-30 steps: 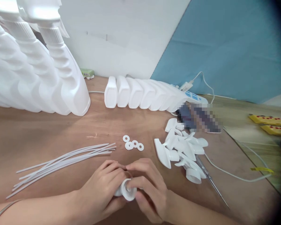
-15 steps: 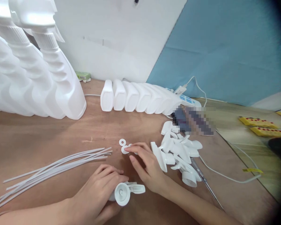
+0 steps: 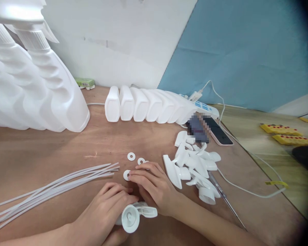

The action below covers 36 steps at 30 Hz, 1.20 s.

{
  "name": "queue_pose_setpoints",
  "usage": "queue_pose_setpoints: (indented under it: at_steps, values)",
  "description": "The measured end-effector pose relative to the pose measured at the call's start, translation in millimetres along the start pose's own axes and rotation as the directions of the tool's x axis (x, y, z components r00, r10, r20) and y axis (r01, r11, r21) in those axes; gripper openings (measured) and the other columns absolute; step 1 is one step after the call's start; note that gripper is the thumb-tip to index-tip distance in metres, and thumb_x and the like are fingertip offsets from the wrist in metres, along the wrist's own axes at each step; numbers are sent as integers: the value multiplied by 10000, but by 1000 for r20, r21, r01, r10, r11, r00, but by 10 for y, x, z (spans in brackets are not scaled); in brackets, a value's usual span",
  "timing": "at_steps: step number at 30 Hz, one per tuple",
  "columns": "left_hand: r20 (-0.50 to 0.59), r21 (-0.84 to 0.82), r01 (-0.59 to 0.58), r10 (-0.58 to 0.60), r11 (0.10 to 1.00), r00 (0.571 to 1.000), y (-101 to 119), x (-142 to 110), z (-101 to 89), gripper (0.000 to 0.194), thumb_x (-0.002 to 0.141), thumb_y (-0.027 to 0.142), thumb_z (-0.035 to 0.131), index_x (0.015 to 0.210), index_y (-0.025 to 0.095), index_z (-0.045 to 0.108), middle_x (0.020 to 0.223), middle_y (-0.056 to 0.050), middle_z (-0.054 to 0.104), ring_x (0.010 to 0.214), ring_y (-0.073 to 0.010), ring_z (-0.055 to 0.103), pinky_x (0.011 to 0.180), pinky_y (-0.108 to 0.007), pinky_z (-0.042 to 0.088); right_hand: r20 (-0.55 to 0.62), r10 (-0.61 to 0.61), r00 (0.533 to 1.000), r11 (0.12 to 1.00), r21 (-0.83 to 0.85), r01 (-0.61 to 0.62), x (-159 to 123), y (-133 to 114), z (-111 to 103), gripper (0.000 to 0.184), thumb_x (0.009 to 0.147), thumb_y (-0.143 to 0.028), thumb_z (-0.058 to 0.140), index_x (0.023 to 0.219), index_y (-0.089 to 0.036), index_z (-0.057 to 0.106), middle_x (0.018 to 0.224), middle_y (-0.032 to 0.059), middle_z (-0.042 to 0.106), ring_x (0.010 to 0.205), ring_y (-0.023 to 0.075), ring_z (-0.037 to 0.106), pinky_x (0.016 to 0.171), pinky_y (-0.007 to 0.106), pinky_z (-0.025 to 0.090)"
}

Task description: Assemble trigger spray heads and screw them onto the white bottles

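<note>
A white spray trigger head (image 3: 130, 218) is gripped in my left hand (image 3: 109, 208); its round ribbed cap faces me with the open side and the lever points right. The fingers of my right hand (image 3: 155, 186) are drawn together, their tips on a flat white washer (image 3: 126, 175) just above the tabletop or on it; the thumb is mostly hidden. Another washer (image 3: 131, 156) lies farther back, and a third washer (image 3: 141, 161) sits by the right fingers, with a further one partly covered behind them.
Thin white tubes (image 3: 53, 187) lie to the left. At right is a pile of spray heads (image 3: 195, 160) beside a metal rod tool (image 3: 228, 201). White bottles (image 3: 127, 106) lie in a row behind; assembled spray bottles (image 3: 66, 99) stand at left. A phone (image 3: 219, 131) lies near a power strip (image 3: 207, 110).
My right fingers have drawn one washer toward me and to the left, away from the others. My left hand has shifted slightly down and left, still with the spray head.
</note>
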<state>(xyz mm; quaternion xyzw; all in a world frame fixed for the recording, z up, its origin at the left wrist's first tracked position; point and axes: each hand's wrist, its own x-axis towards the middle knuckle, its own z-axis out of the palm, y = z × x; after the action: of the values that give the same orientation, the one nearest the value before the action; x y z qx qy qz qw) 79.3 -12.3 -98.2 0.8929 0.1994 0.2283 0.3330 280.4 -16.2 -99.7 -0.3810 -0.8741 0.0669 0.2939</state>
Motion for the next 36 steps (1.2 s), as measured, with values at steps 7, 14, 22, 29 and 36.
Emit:
queue_pose_setpoints:
  at_steps: [7, 14, 22, 29, 36]
  values:
    - [51, 70, 28, -31, 997, 998, 27, -20, -39, 449, 743, 53, 494, 1163, 199, 434, 1079, -39, 631, 1061, -189, 520, 925, -313, 391, -4, 124, 992, 977, -175, -122, 22, 0, 40, 280, 835, -103, 466, 1103, -121, 546, 1103, 85, 631, 1026, 241, 504, 907, 429, 391]
    - [-14, 53, -60, 61, 997, 998, -117, -61, 95, 420, 744, 99, 454, 1153, 193, 434, 991, -56, 652, 1010, -222, 558, 859, -338, 426, -198, 111, 974, 962, -225, -155, -49, -11, 25, 253, 781, -41, 469, 1003, -117, 566, 991, 112, 646, 757, 195, 536, 676, 361, 396]
    - [27, 61, 1, -3, 998, 1000, -158, -115, 182, 393, 791, 189, 472, 1179, 213, 413, 1042, -60, 629, 1023, -225, 536, 878, -334, 397, -184, -44, 982, 995, -94, 27, -43, -17, 15, 231, 763, -50, 438, 946, -114, 563, 909, 100, 647, 758, 185, 564, 685, 356, 400]
    - [66, 74, 11, -16, 997, 998, -179, -99, 174, 411, 778, 160, 480, 1178, 231, 420, 1051, -28, 632, 1010, -217, 545, 857, -325, 385, -206, -123, 971, 992, -65, 112, -45, -20, 23, 229, 741, -34, 430, 906, -113, 568, 854, 81, 665, 710, 169, 558, 664, 344, 409]
    - [80, 83, -2, -5, 997, 997, -184, -101, 172, 446, 779, 142, 479, 1209, 228, 396, 1036, -23, 632, 1008, -203, 541, 863, -320, 380, -208, -119, 971, 991, -81, 104, -28, -37, 5, 215, 736, -22, 441, 883, -105, 574, 822, 78, 666, 698, 173, 542, 653, 342, 400]
